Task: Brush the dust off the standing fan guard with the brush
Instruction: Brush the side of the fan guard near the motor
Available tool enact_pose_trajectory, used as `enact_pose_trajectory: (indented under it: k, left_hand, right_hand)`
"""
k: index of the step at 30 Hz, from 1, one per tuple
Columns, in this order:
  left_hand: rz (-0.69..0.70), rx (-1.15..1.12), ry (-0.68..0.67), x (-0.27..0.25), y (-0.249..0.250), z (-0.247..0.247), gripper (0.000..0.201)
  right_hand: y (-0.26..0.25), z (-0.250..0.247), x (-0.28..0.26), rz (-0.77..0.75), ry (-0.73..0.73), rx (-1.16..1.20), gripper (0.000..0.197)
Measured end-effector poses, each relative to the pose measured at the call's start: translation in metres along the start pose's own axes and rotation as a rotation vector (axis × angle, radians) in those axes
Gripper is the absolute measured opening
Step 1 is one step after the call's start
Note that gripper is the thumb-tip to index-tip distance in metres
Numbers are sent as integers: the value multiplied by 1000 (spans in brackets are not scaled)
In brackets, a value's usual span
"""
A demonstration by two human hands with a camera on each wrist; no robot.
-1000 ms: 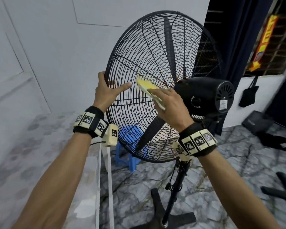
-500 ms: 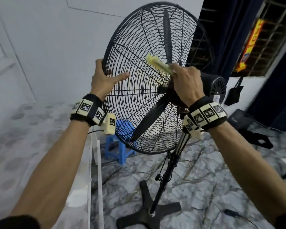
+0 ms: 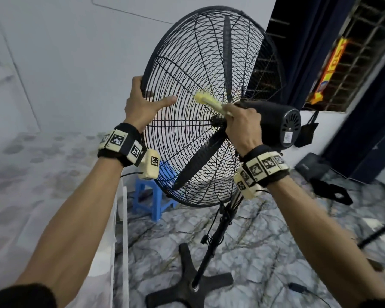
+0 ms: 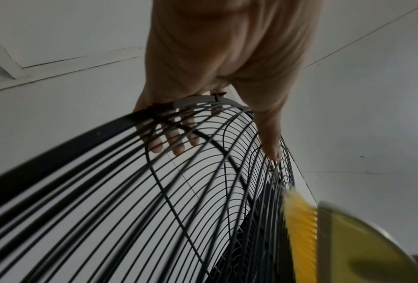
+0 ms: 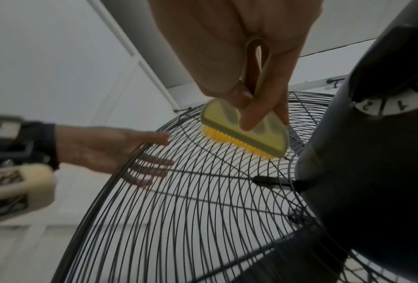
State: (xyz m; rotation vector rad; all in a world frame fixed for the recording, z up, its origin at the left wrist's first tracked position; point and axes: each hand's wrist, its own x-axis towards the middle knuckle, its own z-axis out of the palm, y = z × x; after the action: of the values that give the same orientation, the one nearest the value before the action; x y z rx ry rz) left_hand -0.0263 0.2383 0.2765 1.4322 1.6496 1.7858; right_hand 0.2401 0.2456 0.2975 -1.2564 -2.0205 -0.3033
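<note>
On the rear wires of the fan guard [image 3: 193, 90], just above the hub, the brush [image 3: 208, 101] now sits with its yellow bristles touching the mesh; half a second ago it lay higher and nearer the top blade, so the stroke has run down toward the motor housing [image 3: 278, 123]. Right hand [image 3: 242, 127] fingers and thumb pinch the brush's looped handle. Left hand [image 3: 142, 105] still steadies the rim, thumb flat on the back wires, fingers curled round onto the far side. Probably one sector is swept, and much of the guard remains
</note>
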Motion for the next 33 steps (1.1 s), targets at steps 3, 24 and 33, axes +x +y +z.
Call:
enact_pose_trajectory:
  k: [3, 24, 33]
  left_hand:
    - [-15, 1, 2, 2, -1, -1, 95]
    - [-18, 7, 24, -1, 0, -4, 94]
    - [-12, -7, 10, -1, -2, -4, 103]
  right_hand:
    - [4, 0, -7, 37, -118, 39, 31]
    - [-7, 7, -17, 215, -49, 90, 31]
    - [-19, 3, -1, 329, -85, 32, 29]
